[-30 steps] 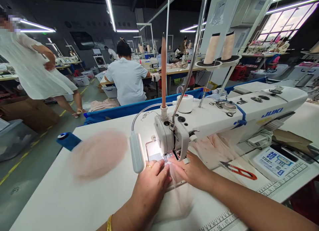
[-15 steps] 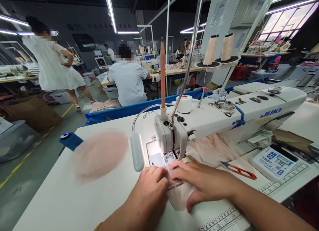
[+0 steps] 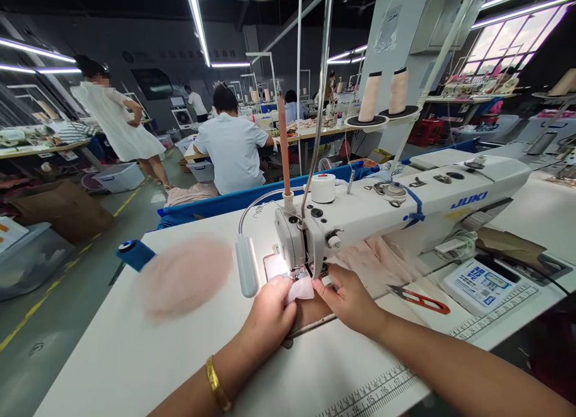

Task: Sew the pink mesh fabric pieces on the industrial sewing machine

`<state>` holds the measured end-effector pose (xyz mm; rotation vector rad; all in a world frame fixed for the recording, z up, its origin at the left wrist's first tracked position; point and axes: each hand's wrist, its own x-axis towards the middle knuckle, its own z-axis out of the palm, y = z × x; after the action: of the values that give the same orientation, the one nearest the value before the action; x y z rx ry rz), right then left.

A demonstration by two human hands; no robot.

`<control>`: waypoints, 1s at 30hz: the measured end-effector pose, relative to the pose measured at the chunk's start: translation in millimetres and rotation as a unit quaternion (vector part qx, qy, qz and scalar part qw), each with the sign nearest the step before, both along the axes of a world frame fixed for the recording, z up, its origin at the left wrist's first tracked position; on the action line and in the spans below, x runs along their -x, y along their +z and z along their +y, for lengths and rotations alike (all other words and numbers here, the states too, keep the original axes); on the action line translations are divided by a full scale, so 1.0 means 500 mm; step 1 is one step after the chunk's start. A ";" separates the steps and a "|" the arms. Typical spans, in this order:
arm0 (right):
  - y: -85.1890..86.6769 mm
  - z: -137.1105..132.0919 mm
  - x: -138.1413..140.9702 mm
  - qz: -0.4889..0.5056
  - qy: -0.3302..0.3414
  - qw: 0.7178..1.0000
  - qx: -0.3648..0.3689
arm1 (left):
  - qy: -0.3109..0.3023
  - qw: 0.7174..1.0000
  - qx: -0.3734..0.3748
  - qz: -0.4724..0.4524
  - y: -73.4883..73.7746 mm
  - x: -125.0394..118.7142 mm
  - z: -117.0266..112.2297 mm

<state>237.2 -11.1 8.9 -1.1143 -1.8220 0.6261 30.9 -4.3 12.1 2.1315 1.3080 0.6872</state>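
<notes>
A small piece of pale pink fabric [image 3: 300, 289] lies bunched just in front of the presser foot of the white sewing machine [image 3: 360, 204]. My left hand [image 3: 271, 312] pinches its left side, thumb and fingers closed. On the other side, my right hand [image 3: 353, 300] grips the fabric's right edge close to the needle area, fingertips pressed together. The needle itself is too small to make out. More sheer pink fabric [image 3: 378, 261] lies heaped under the machine arm, behind my right hand.
Red-handled thread snips [image 3: 420, 299] and a white-and-blue box [image 3: 481, 285] lie to the right. A lamp [image 3: 247, 267] stands left of the needle. Further left are a blurred pink fabric pile [image 3: 186, 276] and a blue thread spool [image 3: 135, 255]. A person in light blue [image 3: 231, 147] sits ahead.
Both hands have shifted up toward the presser foot. The fabric, earlier spread flat beneath the fingers, is now gathered between them. The view has shifted slightly, and the left wrist's bracelet shows.
</notes>
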 end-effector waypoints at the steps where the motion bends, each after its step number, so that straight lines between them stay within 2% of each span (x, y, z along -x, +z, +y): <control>1: -0.002 0.000 0.003 0.009 -0.007 1.000 0.005 | 0.004 1.000 0.009 -0.003 -0.003 0.002 0.005; 9: -0.010 0.007 0.009 0.049 -0.016 0.999 -0.016 | 0.004 0.998 0.063 -0.027 -0.002 0.012 0.026; 15: -0.010 0.010 0.009 0.043 -0.008 0.999 -0.017 | -0.006 0.996 0.076 -0.034 0.002 0.011 0.026; 21: -0.006 0.005 0.000 0.013 0.007 1.000 -0.024 | -0.039 0.996 0.077 -0.035 0.019 0.010 0.012; 24: 0.011 0.001 -0.019 -0.091 0.104 0.989 -0.061 | -0.083 0.996 0.014 -0.012 0.021 0.017 -0.009; 27: 0.034 -0.004 -0.039 -0.224 0.212 0.948 -0.073 | -0.123 0.984 -0.124 0.025 0.012 0.027 -0.033; 30: 0.056 -0.009 -0.050 -0.294 0.248 0.921 -0.059 | -0.141 0.968 -0.203 0.046 0.000 0.033 -0.053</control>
<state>262.3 -15.7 36.8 -0.8023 -2.6709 0.4785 14.5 -31.0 12.2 2.6392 0.9344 0.7937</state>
